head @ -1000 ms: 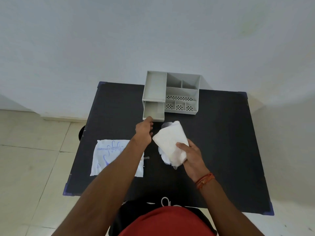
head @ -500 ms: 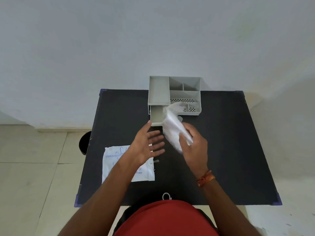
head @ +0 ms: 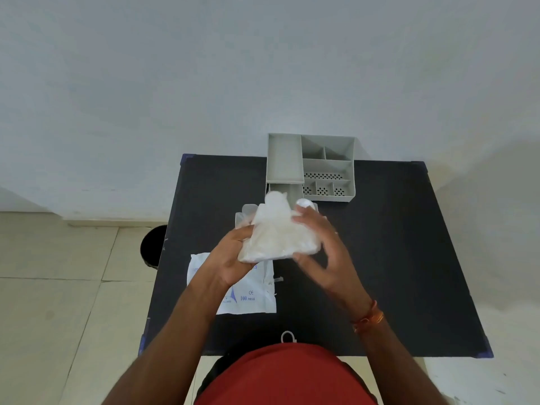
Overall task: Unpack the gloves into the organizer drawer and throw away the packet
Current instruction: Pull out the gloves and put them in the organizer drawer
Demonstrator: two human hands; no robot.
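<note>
Your left hand [head: 233, 258] and right hand [head: 321, 244] both clasp the bundle of gloves [head: 277, 235] above the bench [head: 394, 258], just before the organizer's open drawer [head: 282, 190]; the packet [head: 251, 296] lies near the left edge.

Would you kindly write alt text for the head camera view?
Both hands, left hand and right hand, hold a bundle of white gloves above a black table, before a grey organizer with its drawer open. The empty packet lies flat at the left.
</note>
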